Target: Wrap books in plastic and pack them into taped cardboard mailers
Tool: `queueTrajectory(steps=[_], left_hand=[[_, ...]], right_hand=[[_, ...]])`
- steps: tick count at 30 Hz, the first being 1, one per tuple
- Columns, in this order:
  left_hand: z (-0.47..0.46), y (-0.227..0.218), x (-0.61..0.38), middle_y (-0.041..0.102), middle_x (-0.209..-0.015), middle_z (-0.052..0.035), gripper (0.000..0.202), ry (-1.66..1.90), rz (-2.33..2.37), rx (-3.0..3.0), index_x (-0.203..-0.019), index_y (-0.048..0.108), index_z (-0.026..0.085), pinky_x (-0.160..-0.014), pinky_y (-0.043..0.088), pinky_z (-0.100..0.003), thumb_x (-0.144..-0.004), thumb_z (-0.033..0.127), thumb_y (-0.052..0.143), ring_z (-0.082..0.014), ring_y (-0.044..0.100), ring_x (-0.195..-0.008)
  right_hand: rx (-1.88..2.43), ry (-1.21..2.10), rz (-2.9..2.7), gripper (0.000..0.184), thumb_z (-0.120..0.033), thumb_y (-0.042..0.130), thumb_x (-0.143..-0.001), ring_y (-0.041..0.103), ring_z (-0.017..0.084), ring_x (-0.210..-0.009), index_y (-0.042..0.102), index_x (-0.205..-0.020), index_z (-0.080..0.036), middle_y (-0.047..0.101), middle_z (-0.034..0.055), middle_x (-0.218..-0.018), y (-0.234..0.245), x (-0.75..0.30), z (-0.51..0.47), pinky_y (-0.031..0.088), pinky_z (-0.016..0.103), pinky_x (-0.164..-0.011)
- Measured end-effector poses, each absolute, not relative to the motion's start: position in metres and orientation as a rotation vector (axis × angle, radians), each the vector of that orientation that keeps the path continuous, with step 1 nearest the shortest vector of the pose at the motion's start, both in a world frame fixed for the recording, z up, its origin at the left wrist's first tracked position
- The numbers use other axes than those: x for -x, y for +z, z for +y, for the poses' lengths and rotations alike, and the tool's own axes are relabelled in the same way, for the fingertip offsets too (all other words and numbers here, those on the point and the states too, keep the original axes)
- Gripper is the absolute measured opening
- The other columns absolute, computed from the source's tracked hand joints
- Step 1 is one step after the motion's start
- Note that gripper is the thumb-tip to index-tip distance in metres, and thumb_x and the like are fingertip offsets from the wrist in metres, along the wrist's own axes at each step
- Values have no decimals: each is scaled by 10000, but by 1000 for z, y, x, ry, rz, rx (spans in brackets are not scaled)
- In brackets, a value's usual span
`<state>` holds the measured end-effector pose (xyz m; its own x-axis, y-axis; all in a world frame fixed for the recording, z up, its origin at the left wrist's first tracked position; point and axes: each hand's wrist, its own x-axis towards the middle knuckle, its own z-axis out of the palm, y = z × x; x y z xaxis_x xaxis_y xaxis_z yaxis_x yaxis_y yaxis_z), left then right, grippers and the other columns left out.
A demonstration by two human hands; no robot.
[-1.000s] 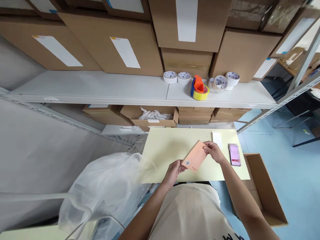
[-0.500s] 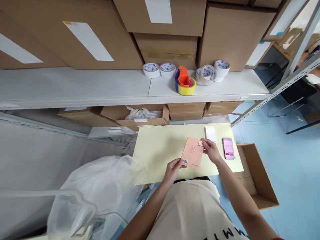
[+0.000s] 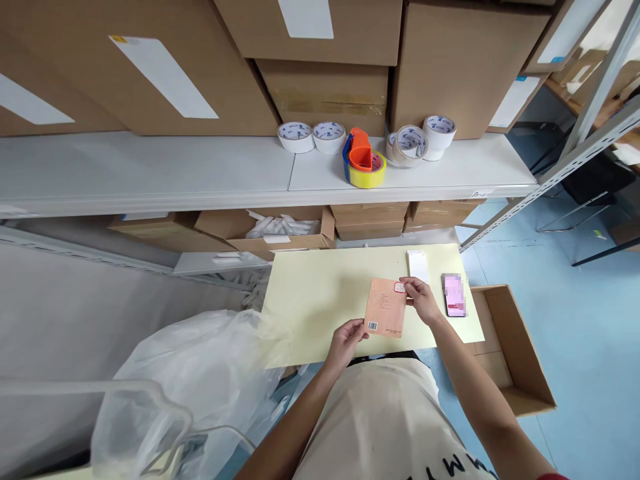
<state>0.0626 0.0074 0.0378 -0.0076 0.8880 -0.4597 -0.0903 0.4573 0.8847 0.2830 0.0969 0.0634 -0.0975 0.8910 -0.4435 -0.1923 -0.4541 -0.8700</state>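
Observation:
A thin salmon-pink booklet (image 3: 385, 308) is held above the pale yellow tabletop (image 3: 305, 300), its printed face towards me. It has a barcode in the lower left corner and a small red-bordered white label (image 3: 399, 287) in the upper right corner. My left hand (image 3: 346, 340) pinches the lower left edge near the barcode. At the upper right corner, my right hand (image 3: 421, 299) grips the booklet with fingertips against the label. Whether the label is fully stuck down cannot be made out. A white pad of slips (image 3: 417, 265) lies just beyond my right hand, and a phone (image 3: 454, 295) lies to its right.
Tape rolls (image 3: 329, 137) and an orange tape dispenser (image 3: 360, 150) stand on the shelf (image 3: 200, 167) ahead, before stacked cartons (image 3: 320, 93). An open carton (image 3: 520, 353) sits on the floor at right. A translucent plastic bag (image 3: 200, 373) hangs at left.
The booklet has turned slightly and now stands straighter in view. Both hands still hold it at the same corners. The whole view has shifted a little.

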Motion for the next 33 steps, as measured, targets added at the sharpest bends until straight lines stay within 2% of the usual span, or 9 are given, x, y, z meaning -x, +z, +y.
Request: queueTrajectory(steps=[8, 15, 17, 20, 22, 24, 26, 30, 33], left_hand=[[7, 35, -66, 716, -745, -70, 534, 888, 1317, -738, -913, 723, 160, -725, 543, -341, -618, 605, 743, -177, 644, -673], [9, 34, -67, 705, -790, -69, 529, 867, 1213, -572, -933, 733, 160, -677, 482, -276, -600, 569, 775, -115, 551, -630], [9, 35, -68, 697, -768, -62, 512, 844, 1172, -542, -925, 741, 155, -650, 457, -262, -601, 550, 779, -103, 528, -608], [8, 37, -69, 703, -769, -63, 477, 810, 1143, -539, -888, 751, 150, -652, 447, -265, -608, 536, 768, -117, 552, -625], [8, 39, -70, 728, -830, -72, 453, 794, 1187, -576, -885, 754, 163, -719, 465, -289, -582, 498, 785, -169, 619, -739], [9, 40, -68, 747, -932, -85, 471, 821, 1250, -619, -907, 751, 177, -811, 475, -323, -535, 460, 810, -237, 652, -907], [11, 42, -63, 744, -1011, -107, 508, 881, 1299, -615, -916, 744, 174, -853, 482, -351, -536, 508, 793, -283, 647, -1008], [16, 47, -47, 745, -984, -136, 581, 952, 1316, -666, -903, 739, 149, -845, 506, -361, -629, 658, 681, -276, 670, -967], [18, 52, -40, 755, -901, -110, 503, 916, 1291, -856, -889, 745, 159, -814, 524, -347, -632, 591, 726, -245, 686, -866]], right_hand=[[1277, 1694, -777, 334, -457, 700, -709, 655, 173, -759, 687, -961, -239, 696, 15, -828, 60, -290, 96, 524, 336, -702], [1190, 1683, -1056, 428, -416, 700, -751, 630, 192, -942, 636, -1155, -291, 685, 36, -1053, 60, -296, 98, 495, 382, -853], [1167, 1622, -1200, 404, -441, 695, -767, 602, 211, -1040, 646, -1139, -289, 658, 53, -1128, 62, -297, 101, 466, 391, -913], [1128, 1525, -1343, 321, -477, 698, -775, 552, 233, -1157, 670, -1018, -271, 610, 72, -1237, 65, -297, 105, 434, 396, -966], [1095, 1570, -1348, 304, -508, 698, -773, 579, 232, -1116, 660, -935, -253, 642, 77, -1177, 64, -296, 107, 454, 397, -938], [1079, 1664, -1322, 332, -537, 711, -751, 635, 216, -950, 642, -864, -233, 689, 64, -992, 63, -294, 108, 499, 381, -837], [1087, 1742, -1295, 367, -554, 731, -717, 636, 186, -762, 633, -820, -215, 676, 32, -811, 61, -292, 107, 518, 350, -711], [1189, 1739, -1275, 374, -540, 734, -701, 605, 159, -637, 674, -829, -194, 661, 11, -725, 65, -286, 103, 483, 294, -577], [1258, 1657, -1279, 364, -519, 740, -689, 618, 164, -640, 713, -850, -194, 692, 17, -728, 71, -277, 98, 465, 282, -562]])
